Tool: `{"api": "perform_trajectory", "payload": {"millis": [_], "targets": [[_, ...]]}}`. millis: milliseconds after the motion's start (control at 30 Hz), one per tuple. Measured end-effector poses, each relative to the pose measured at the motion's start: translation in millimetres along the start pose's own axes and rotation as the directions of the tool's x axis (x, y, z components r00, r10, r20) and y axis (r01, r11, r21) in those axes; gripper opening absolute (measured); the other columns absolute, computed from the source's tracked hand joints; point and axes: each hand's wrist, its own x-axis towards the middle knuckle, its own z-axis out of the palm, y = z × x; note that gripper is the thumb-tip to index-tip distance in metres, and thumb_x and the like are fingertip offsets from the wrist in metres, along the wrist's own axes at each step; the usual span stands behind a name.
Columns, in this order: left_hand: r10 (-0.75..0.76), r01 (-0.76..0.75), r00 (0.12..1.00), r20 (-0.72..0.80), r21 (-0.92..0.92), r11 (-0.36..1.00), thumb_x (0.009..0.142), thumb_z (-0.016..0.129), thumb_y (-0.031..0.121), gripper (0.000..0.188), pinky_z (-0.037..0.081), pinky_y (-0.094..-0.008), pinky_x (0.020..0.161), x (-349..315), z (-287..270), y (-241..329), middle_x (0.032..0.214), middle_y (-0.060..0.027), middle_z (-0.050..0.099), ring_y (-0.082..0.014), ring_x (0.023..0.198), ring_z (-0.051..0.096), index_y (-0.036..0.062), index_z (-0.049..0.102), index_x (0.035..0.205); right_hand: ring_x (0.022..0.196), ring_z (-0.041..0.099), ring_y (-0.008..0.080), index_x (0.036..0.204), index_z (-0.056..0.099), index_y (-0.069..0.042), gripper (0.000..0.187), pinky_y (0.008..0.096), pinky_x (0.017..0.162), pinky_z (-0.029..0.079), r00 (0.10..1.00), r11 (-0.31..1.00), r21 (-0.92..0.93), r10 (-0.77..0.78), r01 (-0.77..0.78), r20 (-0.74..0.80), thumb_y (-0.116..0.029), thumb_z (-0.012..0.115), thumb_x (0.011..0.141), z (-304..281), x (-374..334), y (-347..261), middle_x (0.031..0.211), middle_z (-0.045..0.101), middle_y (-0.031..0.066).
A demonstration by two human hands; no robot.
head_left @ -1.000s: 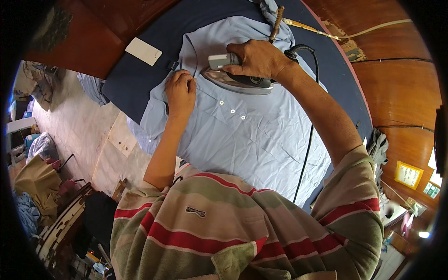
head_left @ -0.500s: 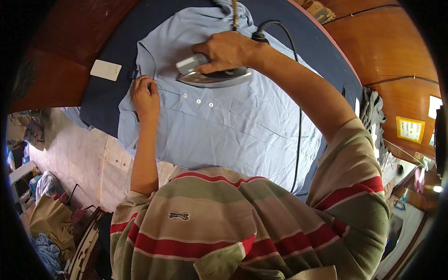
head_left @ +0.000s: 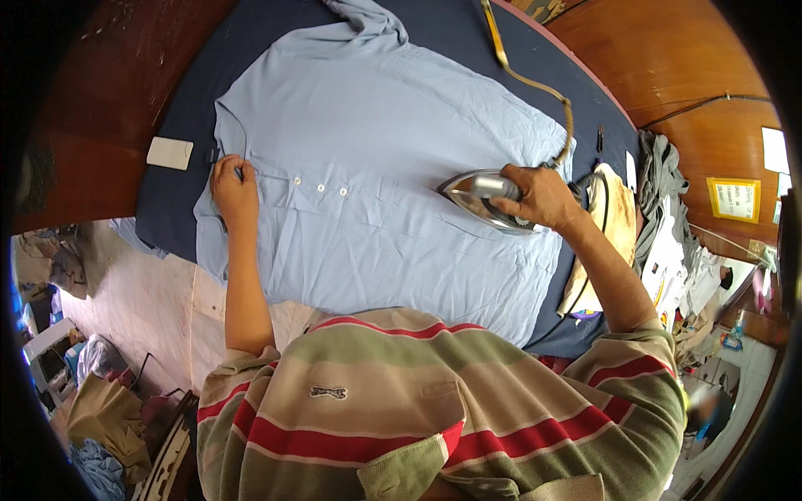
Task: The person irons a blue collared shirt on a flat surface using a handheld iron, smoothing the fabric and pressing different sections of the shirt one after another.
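Note:
A light blue shirt (head_left: 359, 117) with a short row of white buttons lies spread on a dark blue padded surface (head_left: 510, 88). At its left end, my left hand (head_left: 235, 190) pinches the cloth at the neck edge, fingers curled closed. Toward the shirt's right end, my right hand (head_left: 541, 199) is wrapped round the handle of an electric iron (head_left: 473, 204). The iron rests on the cloth, its tip pointing left. Creases show in the part of the shirt nearest me; the far part looks smoother.
From the iron a cord (head_left: 551, 90) loops up to the far edge. A white card (head_left: 170, 153) lies left of the shirt. A yellowish folded cloth (head_left: 614, 217) sits right of my wrist, with grey garments (head_left: 660, 171) beyond. Clothes and bags (head_left: 109, 409) heap up at lower left.
My right hand has brought the iron from the shirt's upper middle rightward and nearer to me. The left hand keeps its hold at the neck edge. The whole view has shifted slightly.

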Motion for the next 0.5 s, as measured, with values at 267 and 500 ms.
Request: {"api": "perform_trajectory", "payload": {"millis": [267,500], "targets": [[0.385,-0.390,0.893,0.234,-0.023,0.920,0.079,0.057,0.007,0.043,0.036,-0.0408,0.092,67.5,68.6,139.5,0.121,-0.0068,0.056,-0.0224,0.112,0.052,0.0100,0.052,0.122,0.075,0.063,0.0381,0.090,0.063,0.002,0.055,0.0426,0.070,0.050,0.870,0.927,0.086,0.373,-0.366,-0.322,-0.052,0.054,0.080,-26.5,62.2,31.6,0.078,0.064,0.0242],[0.619,-0.688,0.570,0.540,-0.099,0.719,0.089,0.053,0.024,0.030,0.024,-0.0516,0.102,158.5,187.6,179.7,0.117,-0.0022,0.057,-0.0188,0.118,0.045,0.0144,0.056,0.117,0.081,0.064,0.0356,0.093,0.065,-0.001,0.052,0.0417,0.073,0.051,0.839,0.920,0.122,0.390,-0.372,-0.380,-0.050,0.054,0.081,-51.3,135.2,41.0,0.084,0.065,0.0208]]}}
